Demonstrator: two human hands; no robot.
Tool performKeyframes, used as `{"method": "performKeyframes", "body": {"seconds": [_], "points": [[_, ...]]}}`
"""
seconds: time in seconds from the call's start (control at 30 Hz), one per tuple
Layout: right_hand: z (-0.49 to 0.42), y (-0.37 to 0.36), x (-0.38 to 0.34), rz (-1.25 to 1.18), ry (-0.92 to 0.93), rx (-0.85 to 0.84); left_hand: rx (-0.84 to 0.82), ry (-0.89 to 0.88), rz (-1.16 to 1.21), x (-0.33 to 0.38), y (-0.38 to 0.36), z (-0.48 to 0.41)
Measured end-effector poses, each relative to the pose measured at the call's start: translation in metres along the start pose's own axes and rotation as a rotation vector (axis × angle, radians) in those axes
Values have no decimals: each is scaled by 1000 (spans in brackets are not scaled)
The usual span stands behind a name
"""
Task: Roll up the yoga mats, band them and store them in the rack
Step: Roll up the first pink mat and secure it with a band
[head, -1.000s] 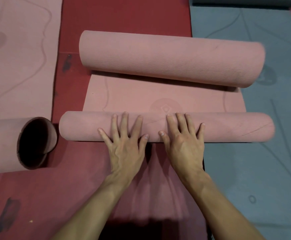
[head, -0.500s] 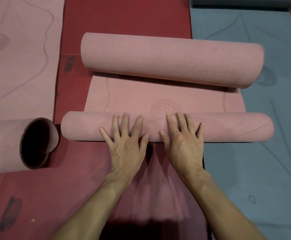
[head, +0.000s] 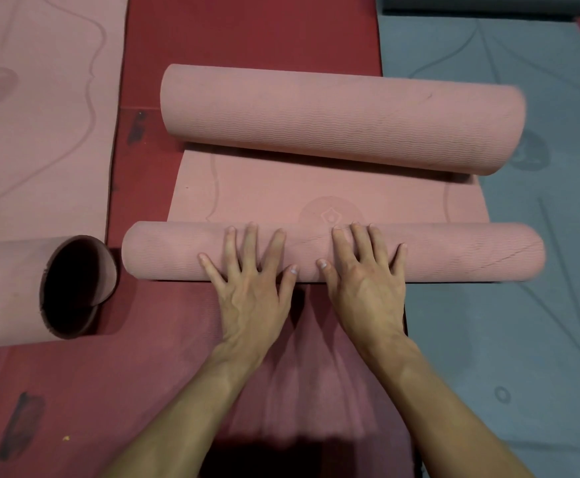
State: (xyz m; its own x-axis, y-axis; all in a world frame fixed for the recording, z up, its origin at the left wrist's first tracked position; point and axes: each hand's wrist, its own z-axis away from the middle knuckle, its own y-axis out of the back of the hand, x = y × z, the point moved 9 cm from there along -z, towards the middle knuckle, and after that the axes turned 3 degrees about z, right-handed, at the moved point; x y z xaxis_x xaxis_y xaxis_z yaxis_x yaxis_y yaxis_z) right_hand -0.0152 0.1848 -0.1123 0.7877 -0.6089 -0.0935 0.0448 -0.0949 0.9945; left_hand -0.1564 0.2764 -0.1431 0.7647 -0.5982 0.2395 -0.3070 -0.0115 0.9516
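Through the head view I'm watching the left hand [head: 250, 288] and right hand [head: 364, 281] pressing flat, fingers spread and gripping nothing, on the middle of the thin roll [head: 454, 251], which is lying on my side of the fat roll [head: 333, 119], flat mat [head: 264, 188] between them. I'm judging the ribbed pink foam light, soft and springy, best pushed evenly mid-span.
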Motion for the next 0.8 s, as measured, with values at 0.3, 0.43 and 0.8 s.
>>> {"method": "performKeyframes", "body": {"seconds": [0.3, 0.43, 0.8], "points": [[-1, 1, 0, -16, -2, -4, 30, -13, 12, 3, 8, -1], [-5, 0, -1, -14, 4, -30, 17, -52, -34, 3, 2, -6], [-6, 7, -10, -30, 65, 11, -21, -45, 6, 2, 0, -13]]}}
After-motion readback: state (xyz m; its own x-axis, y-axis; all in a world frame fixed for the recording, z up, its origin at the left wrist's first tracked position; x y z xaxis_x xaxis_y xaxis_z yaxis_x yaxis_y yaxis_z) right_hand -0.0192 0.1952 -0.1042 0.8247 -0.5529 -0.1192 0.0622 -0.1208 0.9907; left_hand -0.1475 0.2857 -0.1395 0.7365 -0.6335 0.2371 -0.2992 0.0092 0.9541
